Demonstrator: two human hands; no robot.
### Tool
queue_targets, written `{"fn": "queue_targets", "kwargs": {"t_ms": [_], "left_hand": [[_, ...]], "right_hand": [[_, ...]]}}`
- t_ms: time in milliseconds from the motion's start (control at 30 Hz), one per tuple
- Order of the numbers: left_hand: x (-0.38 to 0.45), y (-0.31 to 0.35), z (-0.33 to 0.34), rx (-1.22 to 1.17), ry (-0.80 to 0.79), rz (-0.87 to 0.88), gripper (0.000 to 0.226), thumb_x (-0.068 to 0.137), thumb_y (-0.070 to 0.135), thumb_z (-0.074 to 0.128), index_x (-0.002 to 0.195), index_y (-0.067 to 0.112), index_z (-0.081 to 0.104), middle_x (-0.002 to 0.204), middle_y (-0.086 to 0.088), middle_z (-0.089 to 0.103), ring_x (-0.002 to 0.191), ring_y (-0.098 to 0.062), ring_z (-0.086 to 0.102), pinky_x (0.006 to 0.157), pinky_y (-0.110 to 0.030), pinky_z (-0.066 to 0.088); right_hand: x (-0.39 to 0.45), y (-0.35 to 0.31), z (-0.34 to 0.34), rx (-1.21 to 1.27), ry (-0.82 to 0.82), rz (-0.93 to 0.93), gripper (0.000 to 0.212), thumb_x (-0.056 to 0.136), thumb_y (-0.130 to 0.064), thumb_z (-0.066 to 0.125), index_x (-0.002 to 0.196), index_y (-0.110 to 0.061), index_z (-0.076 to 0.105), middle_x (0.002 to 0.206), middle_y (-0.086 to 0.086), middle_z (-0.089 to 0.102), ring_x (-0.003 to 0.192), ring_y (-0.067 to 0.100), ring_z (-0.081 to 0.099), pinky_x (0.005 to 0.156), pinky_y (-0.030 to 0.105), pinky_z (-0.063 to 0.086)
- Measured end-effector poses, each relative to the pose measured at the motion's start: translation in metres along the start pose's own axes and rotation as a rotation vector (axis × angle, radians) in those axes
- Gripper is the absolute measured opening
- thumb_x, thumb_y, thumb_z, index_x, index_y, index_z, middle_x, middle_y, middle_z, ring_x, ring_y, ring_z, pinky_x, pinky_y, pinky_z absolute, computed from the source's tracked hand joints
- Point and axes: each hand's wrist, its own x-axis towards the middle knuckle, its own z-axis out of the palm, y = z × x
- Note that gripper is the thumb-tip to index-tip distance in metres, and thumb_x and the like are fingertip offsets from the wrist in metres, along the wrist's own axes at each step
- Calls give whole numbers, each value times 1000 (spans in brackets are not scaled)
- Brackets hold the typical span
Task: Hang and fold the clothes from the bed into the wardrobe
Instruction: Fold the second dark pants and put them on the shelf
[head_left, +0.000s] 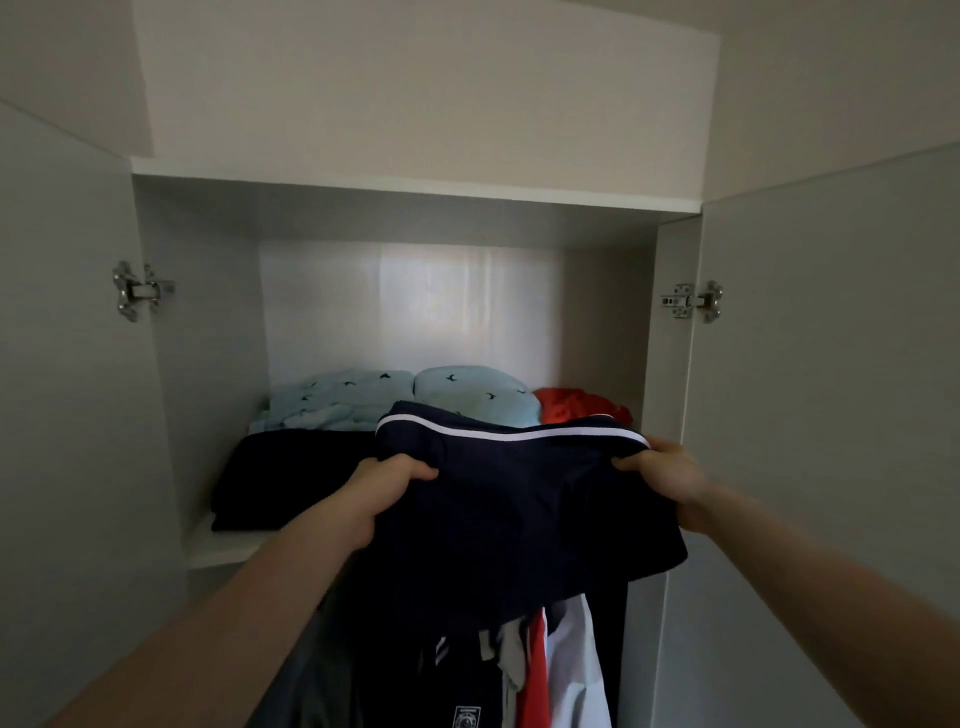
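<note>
A folded navy garment with a white stripe is held up at the front of the wardrobe's upper shelf. My left hand grips its left edge and my right hand grips its right edge, thumbs on top. The garment's far edge reaches over the shelf; its lower part hangs in front of the shelf edge. On the shelf lie a dark folded garment at the left, light blue patterned folded clothes behind, and a red garment at the back right.
Both wardrobe doors stand open, the left door and the right door, with metal hinges showing. Below the shelf hang several clothes, dark, red and white. A closed top panel sits above the shelf compartment.
</note>
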Motion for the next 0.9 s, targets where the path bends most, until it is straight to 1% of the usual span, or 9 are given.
{"fn": "queue_targets", "kwargs": {"t_ms": [133,233,267,367,533,633,700,800,900], "left_hand": [[51,15,10,-9,-11,10,71,61,17,81,128,4,62,104,-20,76,87,-40,76,81,-57,61],[89,25,20,-7,-9,-15,69,62,20,82,127,6,63,105,-18,76,90,-40,75,81,-52,62],[104,27,23,0,-8,-24,69,64,20,82,129,7,63,106,-18,76,92,-40,74,83,-51,61],[146,33,32,21,4,-52,68,69,23,82,132,9,62,111,-18,74,95,-40,73,86,-51,60],[210,40,42,31,60,-72,68,72,25,84,132,6,60,109,-19,73,90,-40,74,71,-47,63],[240,34,45,122,99,-31,69,75,25,86,134,5,58,106,-13,70,89,-32,72,64,-33,59],[250,23,47,277,160,40,80,76,26,87,143,5,49,119,-10,64,102,-27,66,77,-34,57],[248,-4,49,766,333,261,102,80,49,81,157,11,26,156,-11,36,139,-32,39,114,-45,41],[237,-39,60,1033,249,487,91,80,78,55,155,31,34,163,4,30,147,-21,30,123,-42,27]], "right_hand": [[55,-5,5,-33,19,-4,29,90,6,64,112,-10,72,103,15,74,90,30,71,73,37,58],[102,-5,11,-64,29,-22,29,87,4,66,113,-9,73,108,17,73,101,35,70,92,46,58],[118,-5,13,-68,27,-29,27,86,4,67,108,-11,74,107,16,74,100,35,71,92,45,58],[166,-2,17,-71,29,-28,25,84,4,68,98,-17,73,103,12,74,91,29,71,82,37,56],[243,8,29,-125,-4,-14,30,84,0,70,111,-12,74,95,6,74,88,26,71,72,31,55],[279,19,42,-253,-29,13,37,87,-7,70,124,-9,68,109,11,72,100,32,70,90,41,58],[294,29,49,-506,-4,-21,50,89,-22,69,137,-13,57,128,13,65,117,35,63,101,38,51],[297,57,66,-748,25,-164,70,90,-38,69,152,-19,41,149,15,45,131,39,52,108,38,42],[291,102,93,-871,-97,-311,62,97,-49,61,151,-23,47,157,7,43,143,29,42,118,36,33]]}}
